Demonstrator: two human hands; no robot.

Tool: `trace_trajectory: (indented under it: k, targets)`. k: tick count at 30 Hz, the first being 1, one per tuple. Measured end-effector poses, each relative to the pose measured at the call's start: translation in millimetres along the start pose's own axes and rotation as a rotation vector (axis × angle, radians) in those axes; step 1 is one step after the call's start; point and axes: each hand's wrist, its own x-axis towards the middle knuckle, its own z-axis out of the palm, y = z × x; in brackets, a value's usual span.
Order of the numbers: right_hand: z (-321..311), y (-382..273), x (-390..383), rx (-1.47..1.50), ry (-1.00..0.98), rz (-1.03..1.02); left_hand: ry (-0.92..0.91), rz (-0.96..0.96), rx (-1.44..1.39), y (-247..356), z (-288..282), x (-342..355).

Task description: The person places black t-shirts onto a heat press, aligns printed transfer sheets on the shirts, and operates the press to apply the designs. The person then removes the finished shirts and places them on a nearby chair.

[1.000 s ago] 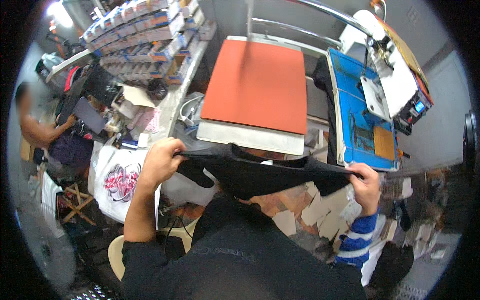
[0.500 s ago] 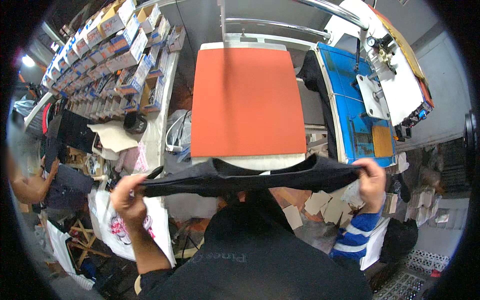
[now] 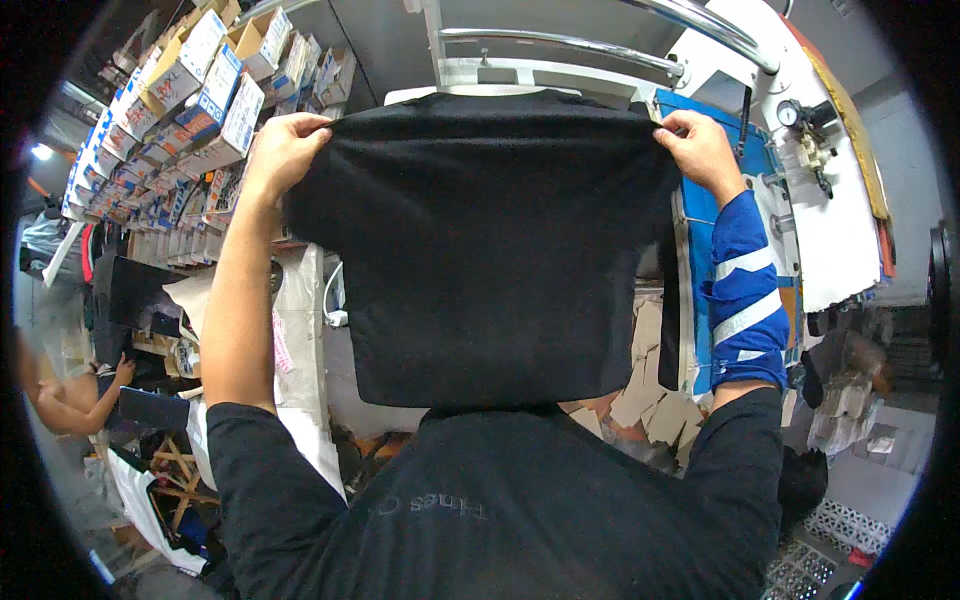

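A black T-shirt (image 3: 490, 250) is stretched wide in front of me, its body covering the orange pad. The neck end lies at the far side and the hem hangs toward me. My left hand (image 3: 288, 155) pinches the shirt at its left shoulder, fingers closed on the cloth. At the opposite shoulder, my right hand (image 3: 697, 150) grips the fabric between thumb and fingers. A blue sleeve with pale stripes (image 3: 748, 290) wraps my right forearm. Only a pale far edge of the press bed (image 3: 480, 91) shows past the collar.
Boxes of stock (image 3: 190, 110) fill a rack at the left, above a cloth-covered side table (image 3: 300, 310). A blue press bed (image 3: 698, 250) and white machine with a gauge (image 3: 790, 115) stand right. Metal bars (image 3: 560, 42) cross the back. Another person's arm (image 3: 85, 400) is far left.
Both hands have moved away from me and up to the far end of the bed. The shirt, bunched in a band before, now spreads over the orange pad and hides it.
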Motion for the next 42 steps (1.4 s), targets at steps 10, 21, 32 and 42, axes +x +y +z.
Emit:
trace_trajectory:
  k: [10,21,32,42]
  targets:
    - [-35,0,-19,0.604,-0.151,0.188,0.001,0.079,-0.482,-14,-19,-34]
    - [90,56,123,0.108,-0.15,0.382,0.016,-0.177,0.488,-73,32,133]
    - [176,112,172,0.28,0.222,0.487,0.228,-0.375,-0.361,-111,123,181]
    - [233,4,107,-0.268,-0.135,0.182,0.173,0.228,0.606,-90,201,118]
